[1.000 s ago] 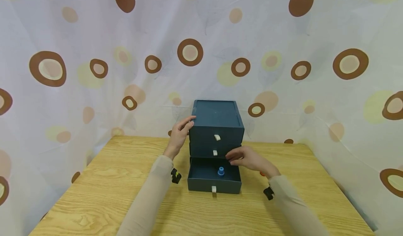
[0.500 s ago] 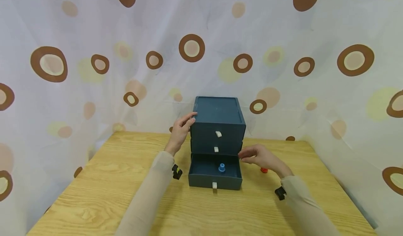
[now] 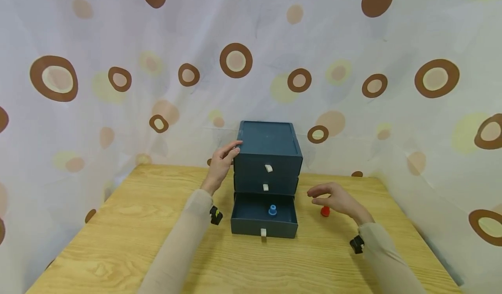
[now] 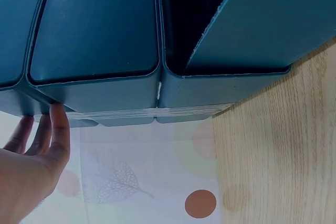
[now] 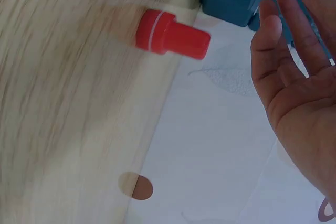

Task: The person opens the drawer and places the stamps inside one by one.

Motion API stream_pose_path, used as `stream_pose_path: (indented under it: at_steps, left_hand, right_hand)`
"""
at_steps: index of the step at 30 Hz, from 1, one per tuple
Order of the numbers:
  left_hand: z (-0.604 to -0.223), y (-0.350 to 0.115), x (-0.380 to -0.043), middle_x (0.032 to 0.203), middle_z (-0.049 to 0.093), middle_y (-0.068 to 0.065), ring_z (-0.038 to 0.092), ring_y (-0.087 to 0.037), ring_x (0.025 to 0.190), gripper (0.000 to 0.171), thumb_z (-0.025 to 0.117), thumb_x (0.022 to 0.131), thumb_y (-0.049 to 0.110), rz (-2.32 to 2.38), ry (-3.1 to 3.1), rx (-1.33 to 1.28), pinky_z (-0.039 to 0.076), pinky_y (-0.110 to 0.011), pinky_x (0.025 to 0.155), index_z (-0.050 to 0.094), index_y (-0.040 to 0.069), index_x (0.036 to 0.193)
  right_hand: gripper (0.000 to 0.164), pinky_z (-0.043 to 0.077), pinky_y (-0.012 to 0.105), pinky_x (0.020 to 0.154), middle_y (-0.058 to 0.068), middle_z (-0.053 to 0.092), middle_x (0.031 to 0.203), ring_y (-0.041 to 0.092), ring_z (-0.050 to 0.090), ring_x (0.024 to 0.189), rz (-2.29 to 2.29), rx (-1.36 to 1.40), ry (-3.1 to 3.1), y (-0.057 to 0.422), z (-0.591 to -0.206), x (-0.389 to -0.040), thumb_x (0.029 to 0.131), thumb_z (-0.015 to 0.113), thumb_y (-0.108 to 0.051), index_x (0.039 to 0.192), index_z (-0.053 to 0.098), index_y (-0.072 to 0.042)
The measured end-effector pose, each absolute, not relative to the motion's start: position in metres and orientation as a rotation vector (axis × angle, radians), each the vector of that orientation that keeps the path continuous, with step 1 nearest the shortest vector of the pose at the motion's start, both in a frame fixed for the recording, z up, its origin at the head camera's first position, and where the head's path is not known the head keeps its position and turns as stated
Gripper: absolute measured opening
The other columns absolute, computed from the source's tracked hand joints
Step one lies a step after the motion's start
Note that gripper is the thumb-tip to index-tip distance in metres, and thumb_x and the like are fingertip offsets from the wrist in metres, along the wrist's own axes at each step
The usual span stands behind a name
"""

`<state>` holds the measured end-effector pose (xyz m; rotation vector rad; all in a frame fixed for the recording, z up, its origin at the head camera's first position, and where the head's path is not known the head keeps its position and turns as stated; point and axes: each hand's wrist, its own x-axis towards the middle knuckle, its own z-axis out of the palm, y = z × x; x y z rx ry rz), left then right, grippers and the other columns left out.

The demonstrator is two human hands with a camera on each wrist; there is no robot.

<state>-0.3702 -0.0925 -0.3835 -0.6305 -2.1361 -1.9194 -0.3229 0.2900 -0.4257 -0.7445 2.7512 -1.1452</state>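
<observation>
A dark blue drawer cabinet [image 3: 268, 138] stands on the table with its bottom drawer [image 3: 263, 227] pulled out. Inside that drawer sits a small blue stamp-like piece [image 3: 272, 210], wider at its base. My left hand [image 3: 220, 164] touches the cabinet's upper left side; in the left wrist view its fingertips [image 4: 59, 113] press against the side wall. Right of the cabinet, my right hand [image 3: 333, 198] hovers with loosely bent fingers and holds nothing. A red stamp-like piece [image 5: 172, 34] stands on the table beneath it, partly covered by the hand in the head view.
The two upper drawers are closed and have white pull tabs [image 3: 268, 168]. A pale curtain [image 3: 266, 24] with brown circles hangs behind the wooden table [image 3: 117, 241] and along its sides. Each wrist carries a small black camera [image 3: 357, 244].
My right hand has moved right, from over the open drawer to above the red piece. My left hand stays at the cabinet's side. The blue piece has kept its place in the drawer.
</observation>
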Motion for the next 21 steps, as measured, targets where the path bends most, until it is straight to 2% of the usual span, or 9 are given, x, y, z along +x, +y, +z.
stream_pose_path:
  at_steps: [4, 13, 21]
  left_hand:
    - [-0.384, -0.094, -0.370, 0.153, 0.043, 0.002, 0.044, -0.023, 0.135, 0.039, 0.051, 0.103, 0.037, -1.917, -2.148, -0.624, 0.043, -0.051, 0.102, 0.056, 0.025, 0.139]
    - [-0.383, -0.094, -0.369, 0.153, 0.042, 0.002, 0.044, -0.025, 0.135, 0.041, 0.051, 0.102, 0.038, -1.921, -2.156, -0.634, 0.044, -0.051, 0.100, 0.055, 0.024, 0.140]
    - [-0.383, -0.093, -0.370, 0.151, 0.044, 0.003, 0.046, -0.024, 0.134, 0.039, 0.052, 0.102, 0.038, -1.915, -2.145, -0.630, 0.044, -0.051, 0.100, 0.057, 0.026, 0.139]
  right_hand:
    - [0.028, 0.054, 0.028, 0.084, 0.014, 0.067, 0.122, 0.031, 0.062, 0.111, -1.156, -0.684, 2.768, 0.298, -0.428, -0.323, 0.094, 0.067, -0.017, 0.120, 0.069, -0.008]
    - [0.030, 0.055, 0.032, 0.083, 0.019, 0.067, 0.121, 0.033, 0.063, 0.109, -1.162, -0.656, 2.781, 0.311, -0.428, -0.327, 0.094, 0.067, -0.014, 0.121, 0.068, -0.003]
    - [0.035, 0.054, 0.045, 0.091, 0.019, 0.065, 0.124, 0.034, 0.063, 0.112, -1.157, -0.574, 2.759, 0.320, -0.434, -0.330, 0.093, 0.067, -0.014, 0.125, 0.065, 0.001]
